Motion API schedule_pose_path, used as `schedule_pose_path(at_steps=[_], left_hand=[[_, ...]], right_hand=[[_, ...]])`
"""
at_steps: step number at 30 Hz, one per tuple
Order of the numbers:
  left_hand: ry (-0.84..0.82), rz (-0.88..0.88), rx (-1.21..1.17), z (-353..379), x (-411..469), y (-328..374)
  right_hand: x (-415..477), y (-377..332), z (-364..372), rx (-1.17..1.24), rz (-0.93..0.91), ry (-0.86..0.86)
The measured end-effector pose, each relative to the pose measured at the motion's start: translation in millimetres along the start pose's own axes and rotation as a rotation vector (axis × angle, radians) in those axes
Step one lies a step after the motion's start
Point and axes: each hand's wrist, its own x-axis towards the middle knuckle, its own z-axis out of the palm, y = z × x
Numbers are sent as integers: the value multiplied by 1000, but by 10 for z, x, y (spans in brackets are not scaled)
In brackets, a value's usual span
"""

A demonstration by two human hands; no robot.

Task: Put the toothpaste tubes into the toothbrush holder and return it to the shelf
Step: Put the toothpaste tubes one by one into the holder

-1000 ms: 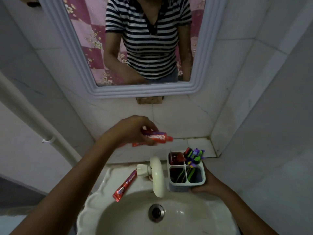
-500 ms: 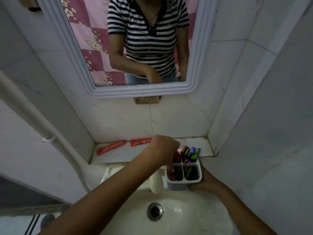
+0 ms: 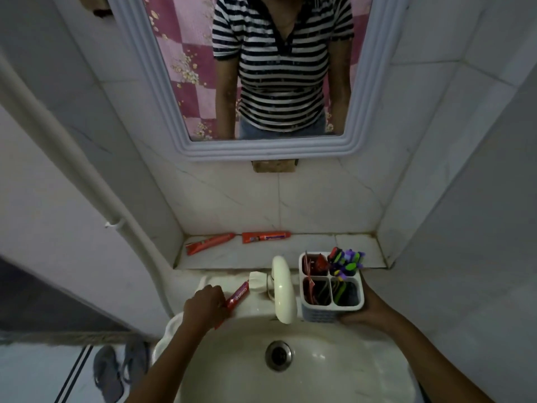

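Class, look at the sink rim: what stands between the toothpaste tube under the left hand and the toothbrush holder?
In the head view, the white tap stands between the toothpaste tube and the toothbrush holder.

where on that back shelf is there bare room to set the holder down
The right half of the tiled shelf, between the red toothpaste tube and the corner wall, is bare. Its left half is crowded by that tube and an orange-red tube.

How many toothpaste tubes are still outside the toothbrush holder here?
3: two lying on the shelf, left tube and right tube; third tube on the sink rim under the left hand.
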Motion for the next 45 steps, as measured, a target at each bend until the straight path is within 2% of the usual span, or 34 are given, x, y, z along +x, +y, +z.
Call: schedule_pose_path(at_steps=[5,10,12,13,15,18,26,28,30,33,35,37,38,42,45], left_hand=[[120,11,-270,-285,41,44],[409,211,-692,-1088,-144,362],[486,274,-747,-1388,-245,581],[474,324,-751,-1508,-316,707],[405,445,-699,-1676,-507,988],[298,577,-450,-1707,-733,1375],[247,648,165,-1111,-624,1898],[231,670,195,-998,-556,1903],[213,685,66,-1016,-494,1828],[194,557,-309,-1182,-299,1536],[279,420,-374,-1204,-17,1164],[397,262,-309,-1097,327,724],[405,196,-251,-1036,447,535],[215,70,25,-696,878,-94],[255,14,198,-594,974,-257]], right_hand=[[-14,-41,-20,-31,17,-6],[-12,-58,-9,13,2,-15],[-16,-59,-3,5,4,-14],[-18,-66,2,3,5,-17],[-16,-74,9,22,6,-22],[-16,-91,14,27,0,-12],[-1,-113,14,32,-26,-20],[2,-130,21,37,-31,-16],[6,-133,34,32,-34,-15],[18,-77,26,47,-13,-27],[14,-51,15,39,-9,-46],[20,-8,12,38,-1,-52],[28,27,11,46,4,-49],[46,70,10,28,20,-45],[62,75,25,14,42,-44]])
